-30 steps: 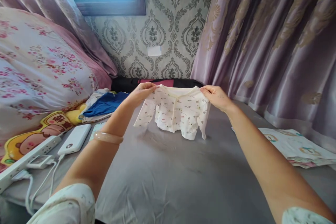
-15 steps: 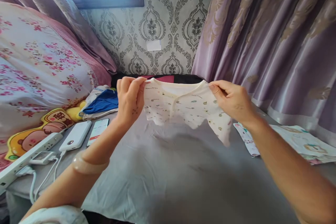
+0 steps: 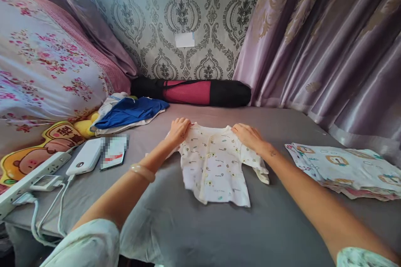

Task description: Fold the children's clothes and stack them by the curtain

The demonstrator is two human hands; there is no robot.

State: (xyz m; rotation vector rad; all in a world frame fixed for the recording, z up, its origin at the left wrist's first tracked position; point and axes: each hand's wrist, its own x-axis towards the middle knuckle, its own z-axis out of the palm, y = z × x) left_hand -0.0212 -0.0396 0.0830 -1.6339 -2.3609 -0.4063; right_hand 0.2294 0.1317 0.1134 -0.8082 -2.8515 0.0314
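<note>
A small white baby shirt with a tiny coloured print lies flat on the grey bed sheet, front up, with its right sleeve spread out to the side. My left hand rests on the shirt's left shoulder with its fingers curled over the fabric. At the other shoulder my right hand does the same, fingers bent on the cloth. A pale bangle sits on my left wrist.
A folded stack of printed cloths lies to the right. A blue garment and a black-and-red roll bag are behind. At the left are a phone, a power bank, a power strip and floral bedding.
Both hands have brought the shirt down from hanging in the air and laid it flat on the sheet. The head camera has tilted downward.
</note>
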